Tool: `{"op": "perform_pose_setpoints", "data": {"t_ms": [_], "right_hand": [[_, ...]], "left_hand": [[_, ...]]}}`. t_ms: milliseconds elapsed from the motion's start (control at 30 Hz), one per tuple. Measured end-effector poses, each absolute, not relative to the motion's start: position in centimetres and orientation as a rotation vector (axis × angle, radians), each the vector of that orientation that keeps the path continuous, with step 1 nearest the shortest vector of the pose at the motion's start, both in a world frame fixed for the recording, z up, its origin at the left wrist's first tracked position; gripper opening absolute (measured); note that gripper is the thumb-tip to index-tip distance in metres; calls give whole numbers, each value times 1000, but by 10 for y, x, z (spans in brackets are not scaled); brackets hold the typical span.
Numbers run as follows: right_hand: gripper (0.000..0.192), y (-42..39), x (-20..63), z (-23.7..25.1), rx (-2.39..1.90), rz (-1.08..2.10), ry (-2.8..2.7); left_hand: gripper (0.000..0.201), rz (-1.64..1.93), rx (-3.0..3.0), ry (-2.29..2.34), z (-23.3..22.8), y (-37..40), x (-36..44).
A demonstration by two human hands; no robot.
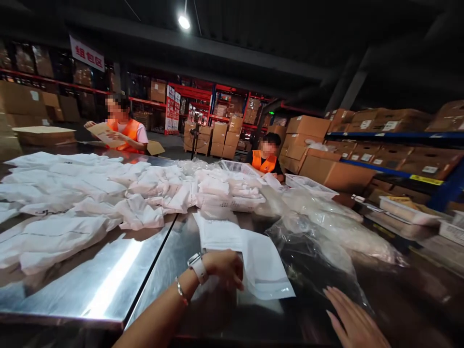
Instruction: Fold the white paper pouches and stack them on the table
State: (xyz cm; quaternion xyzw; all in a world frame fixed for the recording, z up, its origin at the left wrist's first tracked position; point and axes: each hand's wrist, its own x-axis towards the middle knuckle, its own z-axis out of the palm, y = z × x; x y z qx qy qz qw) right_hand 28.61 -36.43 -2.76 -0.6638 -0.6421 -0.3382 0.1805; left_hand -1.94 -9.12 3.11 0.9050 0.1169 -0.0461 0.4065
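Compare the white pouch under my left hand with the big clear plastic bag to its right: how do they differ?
The white pouch is opaque and lies flat; the clear plastic bag is see-through, crumpled and bulky. The pouch is far smaller. The left hand touches the pouch; the right hand lies open beside the bag's edge. Both rest on the steel table.

One head-worn camera looks forward and slightly down across the steel tabletop point(108, 285), close above its near edge, facing the warehouse shelving point(398, 137) beyond the tabletop.
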Motion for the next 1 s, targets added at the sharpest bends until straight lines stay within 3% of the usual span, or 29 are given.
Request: {"op": "perform_pose_setpoints", "data": {"t_ms": [167,233,367,667,767,900,1000], "right_hand": [[51,-277,290,-3,-1589,-1099,-2240],[55,-250,289,0,-1466,-1105,-2399],[52,-222,282,5,-1231,-1020,-2743],[59,-250,256,16,-1252,-518,-2853],[59,-263,250,11,-1283,-475,-2824],[56,-269,245,2,-1311,-424,-2842],[61,-269,244,-3,-1323,-321,-2835]], "left_hand": [[60,690,2685,234,16,-77,-3],[62,776,2883,130,0,-74,10],[37,677,3120,-139,-24,-70,30],[22,454,3126,-334,-21,-83,27],[34,327,3051,-404,-18,-90,25],[77,481,2979,-244,-15,-100,25],[70,461,2977,-99,-17,-105,27]]}}
